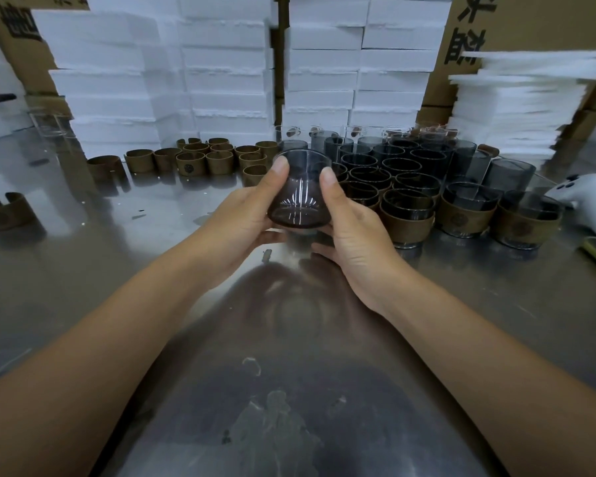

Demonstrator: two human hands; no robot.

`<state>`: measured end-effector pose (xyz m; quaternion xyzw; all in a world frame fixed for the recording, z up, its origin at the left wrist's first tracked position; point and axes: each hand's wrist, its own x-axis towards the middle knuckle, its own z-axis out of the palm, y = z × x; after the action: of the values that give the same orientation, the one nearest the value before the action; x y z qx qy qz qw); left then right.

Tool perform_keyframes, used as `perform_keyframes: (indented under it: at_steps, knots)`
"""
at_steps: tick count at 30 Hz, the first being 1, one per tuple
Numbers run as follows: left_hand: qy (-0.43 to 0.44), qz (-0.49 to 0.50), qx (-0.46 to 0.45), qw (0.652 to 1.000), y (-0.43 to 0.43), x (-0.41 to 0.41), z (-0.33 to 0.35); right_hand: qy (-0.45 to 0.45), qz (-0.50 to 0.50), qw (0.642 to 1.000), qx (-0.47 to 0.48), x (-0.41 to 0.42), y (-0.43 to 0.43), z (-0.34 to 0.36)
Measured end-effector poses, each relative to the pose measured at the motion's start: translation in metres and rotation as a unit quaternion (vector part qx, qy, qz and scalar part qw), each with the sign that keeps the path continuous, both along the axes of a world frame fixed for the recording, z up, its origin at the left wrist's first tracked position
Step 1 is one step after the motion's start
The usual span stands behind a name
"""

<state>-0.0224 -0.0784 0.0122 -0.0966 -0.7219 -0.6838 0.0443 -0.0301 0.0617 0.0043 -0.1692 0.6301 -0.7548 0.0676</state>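
Smoky dark transparent glass tumbler (pixel 300 194) is held in the air, tilted with its mouth away from the camera, over the shiny steel tabletop (pixel 117 270). It sits in front of the rows of dark glasses (pixel 393 166).

Left hand (pixel 241 218) grips its left side and right hand (pixel 351 228) its right side, with a thumb pressed on each wall. The fingers (pixel 272 237) are curled under the base and mostly hidden by the glass, so how they are spread can't be made out.

The nearest dark glasses wear brown bands (pixel 406 222). Loose open brown bands (pixel 200 161) stand to the left. White foam boxes (pixel 221 63) are stacked behind. A white device (pixel 585 197) at the right is partly cut off and can't be identified.
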Motion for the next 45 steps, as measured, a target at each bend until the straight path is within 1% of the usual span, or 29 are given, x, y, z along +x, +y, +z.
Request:
perform_keyframes:
  at_steps: [2, 4, 6, 11, 16, 27, 30, 35, 38, 41, 43, 45]
  knots:
    - [0.025, 0.058, -0.047, 0.997, -0.0002, -0.0011, 0.0003, 0.008, -0.019, 1.0, -0.015, -0.0004, 0.0005, 0.0002]
    - [0.042, 0.081, -0.064, 0.994, -0.0014, -0.0025, 0.0007, 0.008, -0.03, 0.999, -0.037, 0.001, 0.0002, 0.0015]
    - [0.033, 0.078, -0.052, 0.995, -0.0024, -0.0028, 0.0008, 0.007, -0.035, 0.998, -0.051, 0.0029, -0.0008, 0.0024]
    - [0.015, 0.037, -0.011, 0.999, -0.0004, -0.0012, -0.0023, 0.04, -0.055, 0.997, -0.047, 0.0037, -0.0027, 0.0022]
    - [0.022, 0.058, 0.041, 0.997, 0.0037, -0.0008, -0.0035, 0.049, -0.068, 0.995, -0.048, 0.0013, -0.0019, 0.0012]
    - [0.016, 0.026, 0.076, 0.997, 0.0013, -0.0014, -0.0053, -0.009, -0.042, 0.995, -0.088, 0.0006, 0.0011, 0.005]
    - [0.007, 0.003, 0.071, 0.997, 0.0, -0.0003, -0.0038, -0.046, -0.039, 0.992, -0.114, -0.0006, 0.0029, 0.007]
    - [-0.014, -0.036, 0.072, 0.997, -0.0015, -0.0004, -0.0032, -0.078, -0.036, 0.987, -0.136, -0.0028, 0.0047, 0.007]
    - [-0.02, -0.051, 0.063, 0.996, -0.0025, -0.0025, -0.0047, -0.071, -0.037, 0.988, -0.133, -0.0018, 0.0028, 0.0078]
    - [-0.021, -0.062, 0.055, 0.996, -0.0046, -0.0034, -0.0057, -0.041, -0.033, 0.993, -0.101, -0.0008, 0.0006, 0.0067]
    - [-0.018, -0.046, 0.038, 0.998, -0.0045, -0.0032, -0.0066, -0.024, -0.032, 0.996, -0.075, -0.0002, -0.0004, 0.006]
    - [-0.005, -0.011, 0.027, 1.0, -0.0035, -0.0033, -0.0078, -0.028, -0.033, 0.997, -0.067, -0.0006, -0.001, 0.0055]
